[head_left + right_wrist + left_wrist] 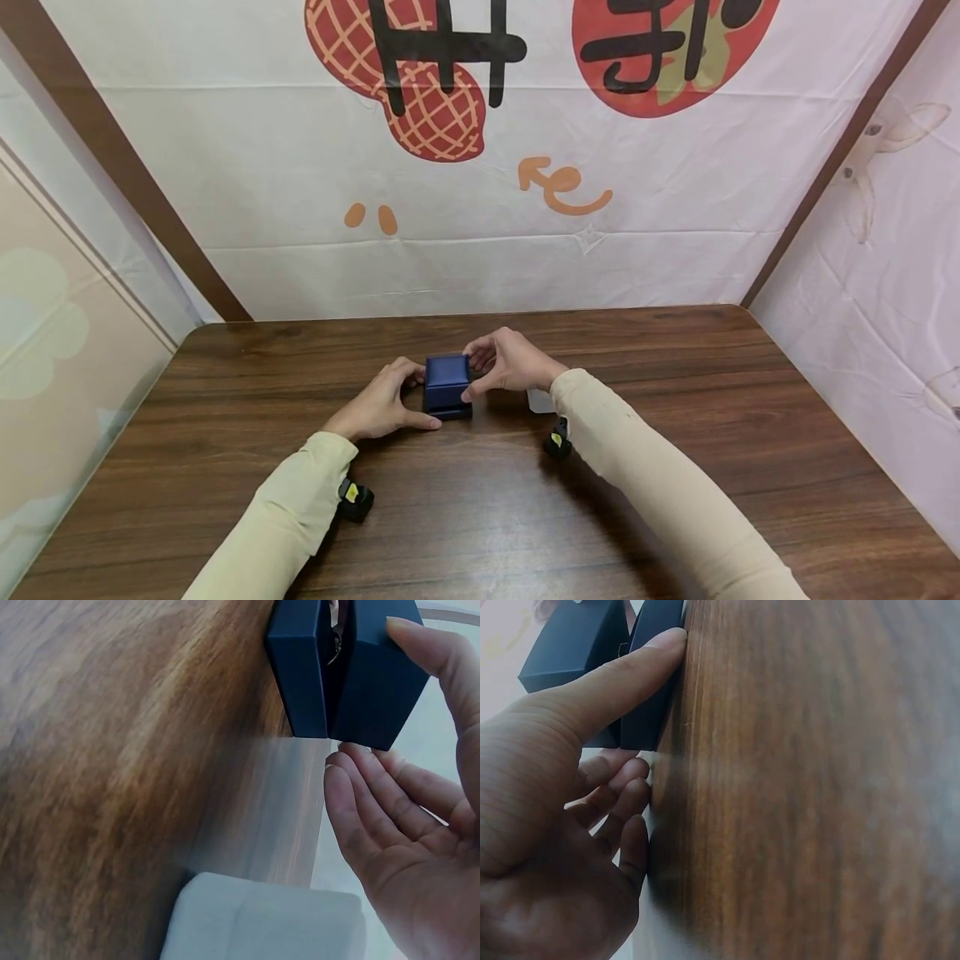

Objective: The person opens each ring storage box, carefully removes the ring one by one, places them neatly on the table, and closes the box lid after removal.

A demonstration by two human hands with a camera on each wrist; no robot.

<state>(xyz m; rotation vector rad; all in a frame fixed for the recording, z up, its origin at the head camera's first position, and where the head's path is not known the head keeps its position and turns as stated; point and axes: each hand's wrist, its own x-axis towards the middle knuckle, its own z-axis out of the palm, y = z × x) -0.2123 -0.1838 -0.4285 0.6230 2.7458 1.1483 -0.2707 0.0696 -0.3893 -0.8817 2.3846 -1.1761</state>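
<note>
- We see a blue box (447, 383) standing on the wooden table (450, 508), in the far half of the top, roughly midway between its two sides and between the person's hands.
- We find its lid (382, 675) raised a little from the base (300, 682), with a narrow gap between them; something small and shiny (334, 646) shows in that gap, too little of it for us to say what it is.
- We see the left hand (381, 402) partly curled at the left of the box, its thumb along the base and its fingers round the far side, so that it holds the base.
- We see the right hand (516, 363) on the other side, its thumb on the front of the lid and its fingers bent behind, gripping the lid loosely; we cannot tell how firmly.
- We notice a white, round-cornered object (540, 402) on the table, to the right of the box and partly hidden by the right wrist.
- We see pale sleeves (273, 525) on both arms, and a small black device (355, 500) with a yellow mark at each wrist.
- Behind the table we see a white sheet (262, 167) printed with red shapes and black strokes.
</note>
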